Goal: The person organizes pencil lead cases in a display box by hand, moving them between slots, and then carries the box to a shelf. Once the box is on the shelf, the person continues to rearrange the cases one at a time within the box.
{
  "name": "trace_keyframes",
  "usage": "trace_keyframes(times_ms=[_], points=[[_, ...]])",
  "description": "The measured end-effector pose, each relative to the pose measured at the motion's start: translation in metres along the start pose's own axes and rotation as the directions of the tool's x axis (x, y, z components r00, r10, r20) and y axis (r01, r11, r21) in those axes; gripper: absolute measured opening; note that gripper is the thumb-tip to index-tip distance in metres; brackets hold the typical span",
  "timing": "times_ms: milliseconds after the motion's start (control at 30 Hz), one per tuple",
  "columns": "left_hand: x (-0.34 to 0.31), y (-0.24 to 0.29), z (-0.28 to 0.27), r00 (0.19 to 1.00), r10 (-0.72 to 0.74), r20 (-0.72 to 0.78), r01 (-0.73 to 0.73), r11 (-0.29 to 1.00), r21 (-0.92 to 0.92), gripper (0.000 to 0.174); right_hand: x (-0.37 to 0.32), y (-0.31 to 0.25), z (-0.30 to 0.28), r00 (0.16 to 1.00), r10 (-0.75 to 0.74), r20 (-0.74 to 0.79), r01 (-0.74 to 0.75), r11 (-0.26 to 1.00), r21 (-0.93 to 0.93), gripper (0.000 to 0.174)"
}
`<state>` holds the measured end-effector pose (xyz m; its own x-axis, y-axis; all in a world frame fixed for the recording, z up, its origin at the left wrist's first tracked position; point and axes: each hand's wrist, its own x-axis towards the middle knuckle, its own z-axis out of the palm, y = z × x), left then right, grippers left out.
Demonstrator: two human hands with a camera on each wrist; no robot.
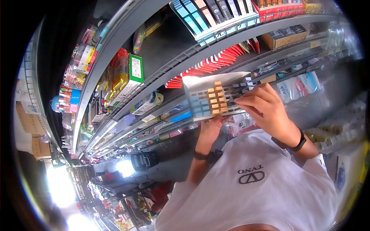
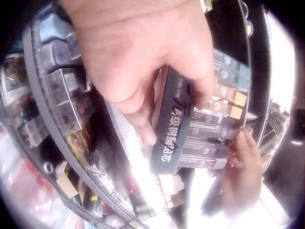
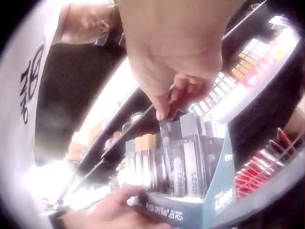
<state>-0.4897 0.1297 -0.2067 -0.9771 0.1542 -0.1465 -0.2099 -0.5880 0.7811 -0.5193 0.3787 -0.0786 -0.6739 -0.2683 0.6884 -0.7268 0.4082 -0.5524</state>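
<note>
A display box of pencil leads (image 1: 194,83) is held up in front of the white shirt. It contains rows of slim lead cases with pale blue, orange and dark grey caps. My left hand (image 1: 211,130) grips the box from its near side, thumb and fingers around its printed wall (image 2: 172,129) in the left wrist view. Over the grey-capped end is my right hand (image 1: 266,106). In the right wrist view, its thumb and finger pinch the top of a dark pencil lead case (image 3: 167,138), which stands slightly above its neighbours.
Behind the box runs a wire-edged shelf (image 1: 227,34) with a row of red packets (image 1: 210,64). Higher up stands another display box (image 1: 216,29) with blue and dark packs. Shelves of stationery stretch left, and a dark basket (image 1: 144,159) sits on the floor.
</note>
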Motion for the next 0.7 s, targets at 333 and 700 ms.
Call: trace_keyframes(times_ms=[333,700], points=[[0.000,0.006,0.004,1.000,-0.009,-0.020,0.008,0.999,-0.044,0.052,-0.003,-0.001,0.005,0.998,0.022,-0.054,-0.019,0.998,0.054,0.028],[0.001,0.002,0.008,0.998,-0.022,-0.067,0.027,0.997,0.070,0.045,-0.005,0.001,0.011,0.987,0.112,-0.117,-0.097,0.987,0.126,0.025]])
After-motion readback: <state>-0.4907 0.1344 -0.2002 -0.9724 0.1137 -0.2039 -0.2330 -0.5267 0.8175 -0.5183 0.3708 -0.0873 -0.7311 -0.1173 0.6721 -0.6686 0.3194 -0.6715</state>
